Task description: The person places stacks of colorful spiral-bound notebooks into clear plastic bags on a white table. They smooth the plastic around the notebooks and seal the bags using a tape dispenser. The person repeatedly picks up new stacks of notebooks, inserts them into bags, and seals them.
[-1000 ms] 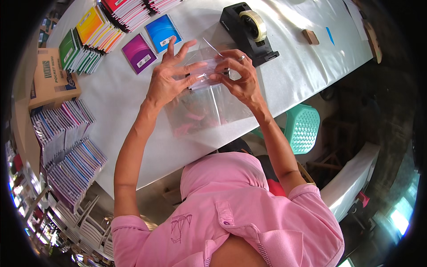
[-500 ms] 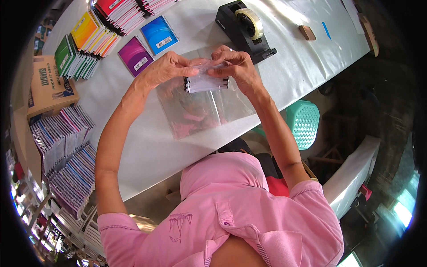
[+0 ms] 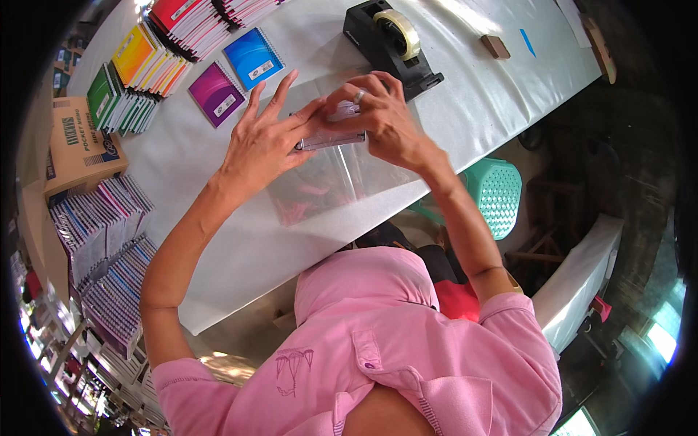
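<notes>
On the white-covered worktop (image 3: 218,240), head view:

Item held: a clear plastic bag (image 3: 327,182), its upper mouth gripped at a small pack (image 3: 331,134) whose make-up is hard to read through the film; pink content shows dimly lower in the bag.

Left hand (image 3: 265,142): thumb and forefinger pinched on the left end of the pack at the bag's mouth, the other fingers spread upward and free.

Right hand (image 3: 382,116): fingers curled together over the right end of the pack, a ring on one finger; clamped on the bag's top edge.

Key relation: the pack's long axis runs left to right between the two hands, which meet almost fingertip to fingertip over it; the bag hangs toward the person from that line, its lower part lying on the worktop. Neither hand is clearly nearer; each holds one end.

Beyond the hands: black tape dispenser (image 3: 392,36), just past the right hand; blue notebook (image 3: 254,58) and purple notebook (image 3: 217,93) lying flat; a row of coloured notebooks (image 3: 145,65) standing on edge.

Far left: cardboard box (image 3: 76,149); stacks of wrapped notebooks (image 3: 102,240).

Below the worktop edge: green plastic basket (image 3: 498,192).

Hidden or unclear: the pack's middle is covered by fingers; whether the bag's mouth is folded or sealed cannot be told.
</notes>
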Demonstrator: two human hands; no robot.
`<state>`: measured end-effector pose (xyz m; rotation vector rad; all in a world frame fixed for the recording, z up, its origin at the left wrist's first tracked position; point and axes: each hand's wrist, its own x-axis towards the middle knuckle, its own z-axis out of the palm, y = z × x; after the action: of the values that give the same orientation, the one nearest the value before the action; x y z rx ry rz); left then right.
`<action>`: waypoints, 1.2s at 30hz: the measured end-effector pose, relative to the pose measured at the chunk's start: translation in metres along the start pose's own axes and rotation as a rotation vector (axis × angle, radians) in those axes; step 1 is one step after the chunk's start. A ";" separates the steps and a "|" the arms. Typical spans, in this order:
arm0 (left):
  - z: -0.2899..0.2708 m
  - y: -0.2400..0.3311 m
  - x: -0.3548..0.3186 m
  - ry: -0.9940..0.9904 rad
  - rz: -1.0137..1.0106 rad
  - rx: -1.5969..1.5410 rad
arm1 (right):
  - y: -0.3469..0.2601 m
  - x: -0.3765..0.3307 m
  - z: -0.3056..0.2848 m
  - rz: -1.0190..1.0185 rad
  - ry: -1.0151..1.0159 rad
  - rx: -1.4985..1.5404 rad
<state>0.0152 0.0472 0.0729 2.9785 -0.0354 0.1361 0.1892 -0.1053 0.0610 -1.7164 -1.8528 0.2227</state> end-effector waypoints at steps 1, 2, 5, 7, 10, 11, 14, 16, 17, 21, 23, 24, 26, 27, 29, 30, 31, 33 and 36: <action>0.003 0.003 -0.003 0.027 -0.008 0.011 | 0.000 -0.005 -0.010 -0.078 -0.015 -0.072; 0.006 0.005 -0.006 0.058 -0.014 0.021 | 0.014 -0.010 -0.022 -0.027 -0.003 0.136; 0.010 0.009 -0.007 0.083 -0.016 0.016 | 0.092 -0.039 -0.051 0.454 0.282 0.301; 0.009 0.012 -0.004 0.084 -0.025 0.008 | 0.133 -0.052 -0.057 0.719 0.230 0.119; 0.011 0.014 -0.006 0.088 -0.061 -0.012 | 0.144 -0.049 -0.061 0.978 -0.040 0.488; 0.012 0.015 -0.006 0.089 -0.072 -0.021 | 0.152 -0.053 -0.052 1.040 0.044 0.545; 0.012 0.020 -0.008 0.074 -0.117 -0.005 | 0.152 -0.054 -0.059 0.985 0.003 0.866; 0.013 0.025 -0.009 0.062 -0.139 -0.016 | 0.149 -0.078 -0.036 0.900 0.291 1.039; 0.013 0.028 -0.009 0.056 -0.152 -0.022 | 0.151 -0.089 -0.031 0.793 0.339 1.207; 0.011 0.031 -0.009 0.049 -0.174 -0.032 | 0.143 -0.124 -0.005 0.788 0.562 1.407; 0.012 0.030 -0.012 0.048 -0.185 -0.037 | 0.130 -0.118 -0.006 0.946 0.426 0.895; 0.013 0.030 -0.012 0.054 -0.185 -0.039 | 0.122 -0.117 -0.009 0.903 0.436 0.619; 0.012 0.030 -0.011 0.066 -0.173 -0.042 | 0.121 -0.119 -0.019 0.931 0.294 -0.437; 0.013 0.030 -0.011 0.069 -0.161 -0.045 | 0.117 -0.123 -0.025 0.976 0.363 -0.635; 0.017 0.029 -0.011 0.079 -0.168 -0.044 | 0.092 -0.119 -0.034 1.085 0.422 -0.211; 0.019 0.031 -0.013 0.080 -0.179 -0.046 | 0.065 -0.108 -0.034 1.092 0.469 0.143; 0.018 0.031 -0.013 0.084 -0.180 -0.043 | 0.034 -0.091 -0.032 1.099 0.417 0.463; 0.019 0.028 -0.017 0.100 -0.184 -0.034 | -0.027 -0.048 -0.023 1.123 0.327 0.934; 0.018 0.028 -0.015 0.131 -0.157 -0.032 | -0.069 -0.015 -0.006 1.158 0.330 1.239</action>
<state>0.0014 0.0171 0.0581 2.9179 0.2090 0.3078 0.1334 -0.1313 0.0959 -1.4453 -0.0808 1.1407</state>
